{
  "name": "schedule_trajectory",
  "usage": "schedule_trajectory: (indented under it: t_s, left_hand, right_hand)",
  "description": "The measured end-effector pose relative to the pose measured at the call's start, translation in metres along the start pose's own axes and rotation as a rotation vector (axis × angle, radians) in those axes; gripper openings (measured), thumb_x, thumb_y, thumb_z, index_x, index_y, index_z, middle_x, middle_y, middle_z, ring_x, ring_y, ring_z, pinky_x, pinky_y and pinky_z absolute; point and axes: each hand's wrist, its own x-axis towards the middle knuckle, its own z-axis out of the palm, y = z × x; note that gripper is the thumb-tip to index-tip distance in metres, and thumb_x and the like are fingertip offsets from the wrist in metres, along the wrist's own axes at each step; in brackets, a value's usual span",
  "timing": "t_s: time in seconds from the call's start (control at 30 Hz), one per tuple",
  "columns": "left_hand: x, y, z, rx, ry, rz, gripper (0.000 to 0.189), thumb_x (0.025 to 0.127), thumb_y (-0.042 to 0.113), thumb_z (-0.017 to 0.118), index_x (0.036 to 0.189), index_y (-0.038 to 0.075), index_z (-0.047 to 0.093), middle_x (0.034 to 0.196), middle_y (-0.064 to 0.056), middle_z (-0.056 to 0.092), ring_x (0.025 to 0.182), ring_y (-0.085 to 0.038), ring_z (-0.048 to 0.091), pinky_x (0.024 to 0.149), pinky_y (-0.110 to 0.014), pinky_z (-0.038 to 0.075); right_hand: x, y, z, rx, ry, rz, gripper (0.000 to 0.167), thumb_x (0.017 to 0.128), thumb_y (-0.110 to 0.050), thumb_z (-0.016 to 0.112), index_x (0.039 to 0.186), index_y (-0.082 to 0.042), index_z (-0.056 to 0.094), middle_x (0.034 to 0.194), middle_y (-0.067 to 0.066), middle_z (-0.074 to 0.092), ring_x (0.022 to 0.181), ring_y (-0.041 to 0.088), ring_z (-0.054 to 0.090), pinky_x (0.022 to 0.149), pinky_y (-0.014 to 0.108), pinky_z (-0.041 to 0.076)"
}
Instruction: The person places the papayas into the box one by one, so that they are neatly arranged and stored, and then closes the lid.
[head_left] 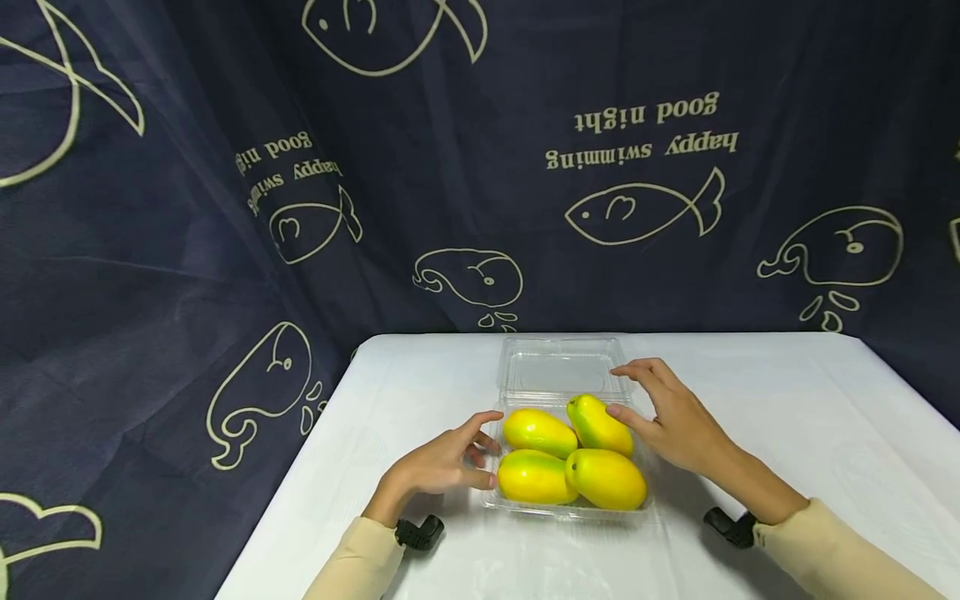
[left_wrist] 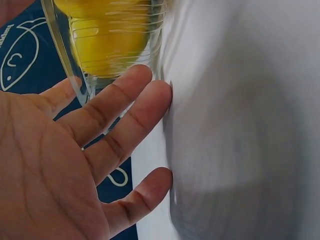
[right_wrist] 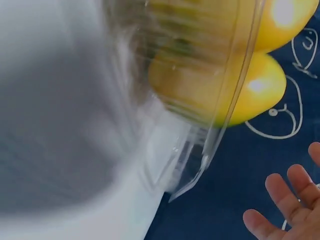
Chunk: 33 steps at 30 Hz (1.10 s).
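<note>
Several yellow-green mangoes lie in a clear plastic clamshell box on the table. The box's hinged lid is folded back flat behind it. At the box's left side is my left hand, fingers loosely spread and fingertips right at the wall. In the left wrist view, the fingers of my left hand reach along the box corner and the white tabletop. My right hand hovers over the right rim, its thumb close to the back right mango. The right wrist view has its fingers spread, holding nothing.
A white cloth covers the table. Behind and to the left hangs a dark blue curtain printed with fish and whales. Each wrist wears a black camera band, such as the left one, below beige sleeves.
</note>
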Motion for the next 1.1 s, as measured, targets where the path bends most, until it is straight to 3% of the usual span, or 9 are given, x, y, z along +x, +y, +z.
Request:
schedule_trajectory:
  t_s: [0.27, 0.57, 0.83, 1.1]
  left_hand:
    - [0.001, -0.001, -0.001, 0.001, -0.001, -0.002, 0.092, 0.084, 0.041, 0.075, 0.158, 0.029, 0.023, 0.129, 0.001, 0.063, 0.103, -0.016, 0.064, 0.091, -0.039, 0.049]
    - [0.002, -0.002, 0.0, 0.006, -0.001, 0.002, 0.09, 0.084, 0.041, 0.075, 0.157, 0.033, 0.023, 0.129, 0.001, 0.063, 0.103, -0.016, 0.064, 0.091, -0.037, 0.049]
    - [0.001, 0.0, 0.0, 0.007, 0.002, -0.001, 0.09, 0.085, 0.041, 0.074, 0.158, 0.03, 0.023, 0.129, 0.003, 0.063, 0.103, -0.015, 0.064, 0.092, -0.037, 0.048]
    - [0.001, -0.002, 0.001, 0.0, -0.004, 0.004, 0.091, 0.085, 0.041, 0.075, 0.158, 0.028, 0.023, 0.13, 0.0, 0.063, 0.103, -0.016, 0.064, 0.091, -0.035, 0.049]
  right_hand:
    - [0.005, 0.025, 0.002, 0.043, -0.058, 0.055, 0.048, 0.095, -0.035, 0.07, 0.135, -0.012, 0.057, 0.126, 0.005, 0.053, 0.111, 0.025, 0.057, 0.084, 0.047, 0.048]
    - [0.004, 0.053, 0.007, 0.0, -0.124, -0.043, 0.052, 0.091, -0.036, 0.073, 0.137, -0.016, 0.056, 0.131, 0.004, 0.05, 0.115, 0.026, 0.058, 0.084, 0.048, 0.052]
    - [0.004, 0.069, 0.01, -0.021, -0.174, -0.018, 0.051, 0.093, -0.043, 0.07, 0.137, -0.02, 0.056, 0.134, 0.004, 0.05, 0.116, 0.029, 0.059, 0.087, 0.054, 0.052]
    - [0.002, 0.08, 0.017, -0.034, -0.203, -0.011, 0.054, 0.093, -0.044, 0.069, 0.138, -0.017, 0.057, 0.129, 0.004, 0.054, 0.114, 0.026, 0.061, 0.086, 0.049, 0.053]
